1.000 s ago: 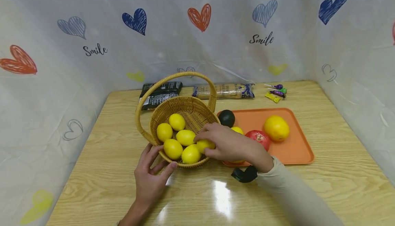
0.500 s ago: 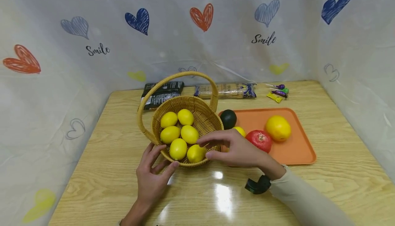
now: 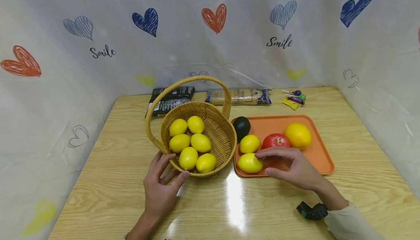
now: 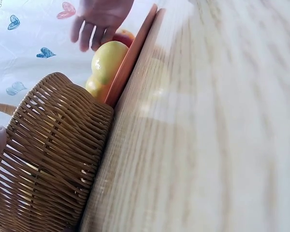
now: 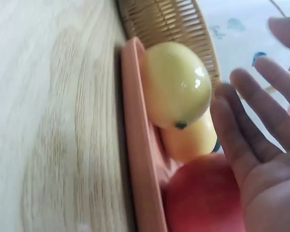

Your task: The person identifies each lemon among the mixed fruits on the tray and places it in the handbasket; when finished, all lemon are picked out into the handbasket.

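My left hand (image 3: 160, 185) holds the near-left side of a wicker basket (image 3: 226, 138), index finger and thumb at its rim. In the basket lie several yellow lemons (image 3: 201, 143), and its arched handle (image 3: 197, 78) stands up. Over the orange tray (image 3: 318, 156) my right hand (image 3: 295, 167) hovers with fingers spread, nothing held; its fingertips are close to the near lemon (image 3: 250, 163). In the right wrist view a small gap shows between the fingers and that lemon (image 5: 176, 84). Behind it sits a second lemon (image 3: 249, 144), beside a red pomegranate (image 3: 275, 141).
The tray also bears a dark avocado (image 3: 241, 127) at its left edge and a large orange-yellow fruit (image 3: 297, 135). At the table's back are black packets (image 3: 172, 99), a long noodle package (image 3: 239, 97) and some candies (image 3: 295, 98). A printed curtain encloses the table.
My right hand has let go of a lemon in the basket and moved right to above the tray. The lemons in the basket have shifted. My left hand stays at the basket.
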A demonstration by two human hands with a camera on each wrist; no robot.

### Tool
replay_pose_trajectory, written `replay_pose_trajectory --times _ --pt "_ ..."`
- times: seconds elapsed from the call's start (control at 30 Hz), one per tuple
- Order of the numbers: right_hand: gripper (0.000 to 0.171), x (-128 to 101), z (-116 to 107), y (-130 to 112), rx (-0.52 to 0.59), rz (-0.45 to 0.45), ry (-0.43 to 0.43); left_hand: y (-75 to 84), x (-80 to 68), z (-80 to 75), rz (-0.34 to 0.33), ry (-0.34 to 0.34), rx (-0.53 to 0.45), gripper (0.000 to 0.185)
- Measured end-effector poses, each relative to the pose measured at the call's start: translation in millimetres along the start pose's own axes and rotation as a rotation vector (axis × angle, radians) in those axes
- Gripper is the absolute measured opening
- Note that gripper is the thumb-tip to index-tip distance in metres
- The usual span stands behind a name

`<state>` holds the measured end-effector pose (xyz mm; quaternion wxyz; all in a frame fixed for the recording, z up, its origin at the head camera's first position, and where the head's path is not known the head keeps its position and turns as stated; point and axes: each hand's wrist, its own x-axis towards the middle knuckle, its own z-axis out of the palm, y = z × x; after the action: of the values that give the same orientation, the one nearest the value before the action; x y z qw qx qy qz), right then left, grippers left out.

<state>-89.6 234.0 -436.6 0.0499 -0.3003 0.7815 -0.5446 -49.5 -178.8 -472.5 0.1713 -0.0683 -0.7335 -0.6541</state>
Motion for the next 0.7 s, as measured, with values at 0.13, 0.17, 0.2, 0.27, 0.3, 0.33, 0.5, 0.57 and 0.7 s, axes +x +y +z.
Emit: replay_pose_trajectory --times 0.13,0.17,0.2,0.27,0.3,0.33,0.5,0.57,0.7 --pt "0.048 3.1 5.4 8.5 -0.146 -0.027 0.029 -0.4 0.3 -0.2 0.007 0.001 0.006 0.062" --pt "0.049 3.7 7.7 11.3 -0.163 -0.029 0.030 -0.4 0.3 -0.2 0.008 0.002 0.005 0.062" --pt "0.050 4.1 10.1 14.1 -0.177 -0.030 0.031 0.1 0.3 -0.3 0.007 0.002 0.004 0.062" --pt "0.052 4.0 14.7 18.7 -0.196 -0.014 0.037 0.3 0.5 0.0 0.008 0.001 0.003 0.061" --pt "0.053 3.9 17.0 20.6 -0.198 -0.004 0.041 0.5 0.6 0.1 0.005 0.002 0.001 0.061" --pt "0.053 3.9 19.1 22.6 -0.197 0.003 0.045 0.7 0.7 0.1 0.006 0.002 0.003 0.061" --pt "0.052 3.7 25.6 27.1 -0.115 0.061 0.049 1.6 0.1 0.3 0.006 0.007 0.011 0.061" --pt "0.051 4.0 27.0 26.6 -0.070 0.093 0.053 1.7 -0.1 0.3 0.001 0.007 0.011 0.061" --pt "0.049 6.2 30.0 25.1 -0.048 0.136 0.072 1.6 -0.2 0.5 -0.008 0.008 0.007 0.062"
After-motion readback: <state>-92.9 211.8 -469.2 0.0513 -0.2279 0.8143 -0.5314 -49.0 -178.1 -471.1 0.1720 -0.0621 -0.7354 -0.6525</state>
